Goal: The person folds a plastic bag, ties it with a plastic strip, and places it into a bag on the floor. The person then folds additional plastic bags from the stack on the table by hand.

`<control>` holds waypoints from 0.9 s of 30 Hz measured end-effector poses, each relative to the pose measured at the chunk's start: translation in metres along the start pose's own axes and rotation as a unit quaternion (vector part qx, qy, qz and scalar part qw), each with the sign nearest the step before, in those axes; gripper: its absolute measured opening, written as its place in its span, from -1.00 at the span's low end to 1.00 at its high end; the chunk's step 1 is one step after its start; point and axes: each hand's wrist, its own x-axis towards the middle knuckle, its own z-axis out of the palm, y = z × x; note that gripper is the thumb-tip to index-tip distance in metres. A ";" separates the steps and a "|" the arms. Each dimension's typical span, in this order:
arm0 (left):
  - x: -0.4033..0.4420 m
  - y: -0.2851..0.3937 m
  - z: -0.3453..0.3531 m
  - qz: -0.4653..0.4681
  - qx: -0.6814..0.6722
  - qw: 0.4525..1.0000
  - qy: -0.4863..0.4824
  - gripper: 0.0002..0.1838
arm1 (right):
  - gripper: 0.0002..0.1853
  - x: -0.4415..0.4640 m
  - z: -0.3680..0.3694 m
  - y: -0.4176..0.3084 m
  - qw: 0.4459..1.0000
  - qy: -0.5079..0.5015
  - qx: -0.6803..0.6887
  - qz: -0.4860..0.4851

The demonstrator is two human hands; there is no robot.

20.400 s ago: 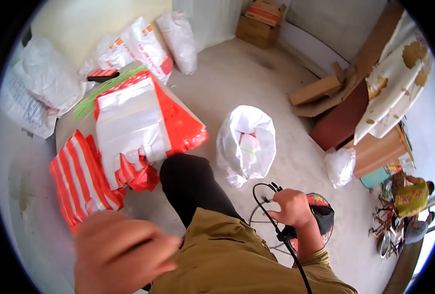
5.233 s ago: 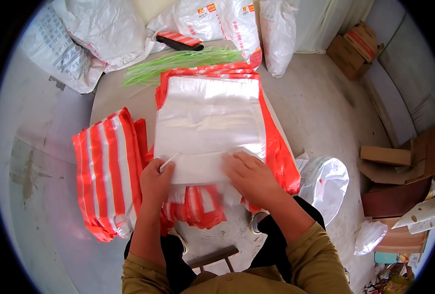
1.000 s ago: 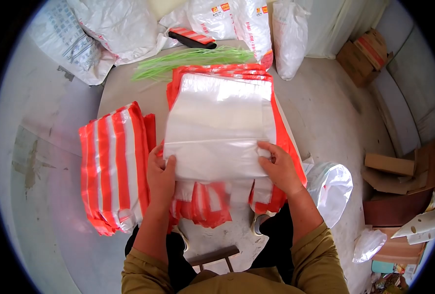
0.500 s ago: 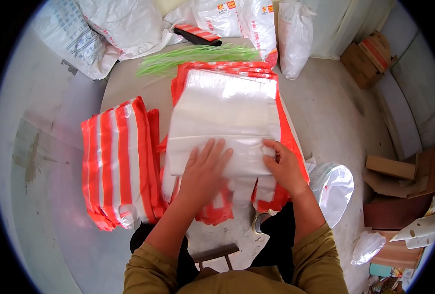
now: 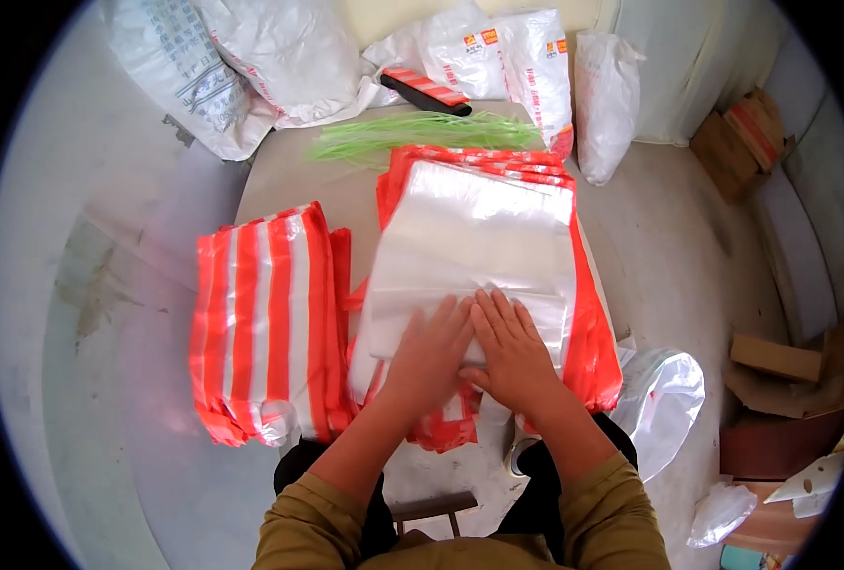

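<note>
A stack of clear plastic bags [image 5: 479,223] lies on red-and-white striped plastic bags [image 5: 595,332] on the table in front of me. The near part of the clear plastic is folded over. Both my hands rest flat on that fold, side by side. My left hand [image 5: 430,351], slightly blurred, has its fingers stretched out and pointing away from me. My right hand [image 5: 512,351] is spread on the plastic, its thumb close to the left hand. Left of them stands another pile of red-and-white striped bags [image 5: 265,323], which neither hand touches.
Green plastic strips [image 5: 422,136] lie at the table's far end, near a black object with a striped top [image 5: 427,90]. White sacks [image 5: 284,57] stand behind. On the floor at right are a clear plastic bag [image 5: 664,404] and cardboard boxes [image 5: 778,361].
My right hand has let go of the clear plastic's right edge and moved left beside my left hand, now flat. The whole view has shifted, with things appearing farther right and slightly lower.
</note>
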 end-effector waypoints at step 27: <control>0.093 -0.205 -0.028 -0.206 0.039 0.973 0.095 -0.31 | -0.01 0.002 0.003 -0.002 0.997 -0.057 -0.060 0.001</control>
